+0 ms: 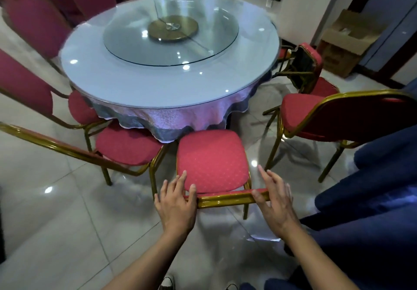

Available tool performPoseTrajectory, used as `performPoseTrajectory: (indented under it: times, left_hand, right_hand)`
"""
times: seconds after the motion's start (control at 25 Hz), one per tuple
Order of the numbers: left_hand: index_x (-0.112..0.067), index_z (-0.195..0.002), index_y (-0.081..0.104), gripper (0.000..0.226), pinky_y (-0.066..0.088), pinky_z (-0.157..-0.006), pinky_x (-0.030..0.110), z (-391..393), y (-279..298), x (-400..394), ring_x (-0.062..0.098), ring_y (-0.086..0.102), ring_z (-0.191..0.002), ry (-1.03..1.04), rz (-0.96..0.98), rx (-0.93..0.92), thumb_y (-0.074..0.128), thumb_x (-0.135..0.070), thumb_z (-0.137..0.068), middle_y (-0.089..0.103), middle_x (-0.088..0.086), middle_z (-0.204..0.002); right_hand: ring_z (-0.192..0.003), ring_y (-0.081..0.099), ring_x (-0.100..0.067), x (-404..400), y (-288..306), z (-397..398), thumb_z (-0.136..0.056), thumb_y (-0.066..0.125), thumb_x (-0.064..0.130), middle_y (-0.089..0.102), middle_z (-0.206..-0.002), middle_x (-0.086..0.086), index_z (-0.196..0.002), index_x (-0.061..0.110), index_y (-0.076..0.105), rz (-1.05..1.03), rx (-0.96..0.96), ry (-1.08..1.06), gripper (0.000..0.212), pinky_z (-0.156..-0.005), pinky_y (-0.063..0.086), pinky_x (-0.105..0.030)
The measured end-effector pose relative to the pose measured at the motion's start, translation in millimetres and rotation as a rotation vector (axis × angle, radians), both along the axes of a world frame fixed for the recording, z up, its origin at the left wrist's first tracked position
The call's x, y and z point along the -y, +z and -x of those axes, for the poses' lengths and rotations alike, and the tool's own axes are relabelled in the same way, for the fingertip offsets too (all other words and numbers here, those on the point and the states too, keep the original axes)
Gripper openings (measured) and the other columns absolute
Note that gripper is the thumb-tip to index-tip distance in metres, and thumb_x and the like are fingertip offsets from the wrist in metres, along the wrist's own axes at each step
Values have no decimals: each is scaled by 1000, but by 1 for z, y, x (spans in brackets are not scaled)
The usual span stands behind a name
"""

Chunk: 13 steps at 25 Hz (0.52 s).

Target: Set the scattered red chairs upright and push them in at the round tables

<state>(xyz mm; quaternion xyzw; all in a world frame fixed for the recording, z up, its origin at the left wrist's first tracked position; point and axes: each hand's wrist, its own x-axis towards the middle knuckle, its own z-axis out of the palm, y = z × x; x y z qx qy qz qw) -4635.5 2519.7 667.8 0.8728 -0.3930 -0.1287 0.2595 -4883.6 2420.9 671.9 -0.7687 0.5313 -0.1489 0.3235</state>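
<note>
A red chair (pixel 212 161) with a gold frame stands upright in front of me, its seat partly under the round table (pixel 158 82). My left hand (pixel 177 201) rests on the left end of its top back rail, fingers spread and straight. My right hand (pixel 274 197) lies on the right end of the same rail, fingers extended. To the right, another red chair (pixel 300 113) stands upright and away from the table. Behind it a red chair (pixel 304 68) lies tipped over, its dark underside showing. More red chairs (pixel 126 145) stand tucked in on the left.
A glass turntable (pixel 171 34) sits on the table, which has a draped cloth. A cardboard box (pixel 347 43) stands by the far right wall. Blue upholstered seating (pixel 372 199) is close on my right. The floor is glossy tile (pixel 56 210).
</note>
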Motion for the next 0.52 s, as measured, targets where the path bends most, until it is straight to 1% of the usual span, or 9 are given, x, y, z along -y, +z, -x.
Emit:
performPoseTrajectory:
  times: [0.08, 0.16, 0.24, 0.36, 0.44, 0.52]
  left_hand:
    - [-40, -147, 47, 71, 25, -116, 55, -3, 2, 3, 25, 32, -146, -23, 28, 8, 24, -70, -87, 54, -6, -146]
    - [-43, -149, 43, 68, 24, -117, 55, -7, 2, 3, 23, 30, -148, -77, 62, 8, 27, -71, -89, 49, -8, -150]
    - [-45, -150, 38, 65, 24, -117, 56, -9, 2, 4, 22, 28, -148, -110, 80, 31, 27, -70, -92, 46, -9, -152]
    - [-40, -151, 39, 62, 28, -115, 56, -10, -4, 8, 24, 32, -146, -98, 85, 73, 30, -65, -95, 48, -5, -151]
    - [-36, -150, 43, 62, 31, -114, 54, -10, -7, 14, 26, 37, -144, -65, 102, 88, 33, -61, -94, 51, -1, -148]
    - [-33, -149, 45, 62, 33, -112, 52, -13, -9, 21, 27, 41, -141, -46, 123, 92, 35, -59, -93, 53, 1, -146]
  right_hand:
    - [-144, 18, -16, 10, 2, -4, -85, 17, 86, 21, -156, 9, -152, 61, 12, 7, 0, 11, 72, -121, 15, -59]
    - [-144, 21, -20, 19, 3, -7, -83, 15, 90, 24, -156, 6, -151, 63, 13, 21, 11, 15, 73, -122, 15, -55]
    - [-143, 22, -21, 26, 3, -9, -83, 14, 91, 25, -156, 5, -152, 62, 14, 26, 19, 18, 75, -122, 16, -53]
    - [-144, 22, -21, 30, 0, -11, -84, 16, 90, 25, -155, 5, -153, 59, 17, 24, 9, 22, 76, -122, 15, -56]
    - [-144, 24, -22, 34, -2, -12, -84, 15, 90, 25, -155, 5, -153, 58, 19, 16, -10, 21, 77, -121, 15, -52]
    - [-140, 26, -22, 43, -2, -15, -82, 14, 92, 25, -154, 6, -152, 59, 20, 0, -28, 25, 78, -118, 20, -46]
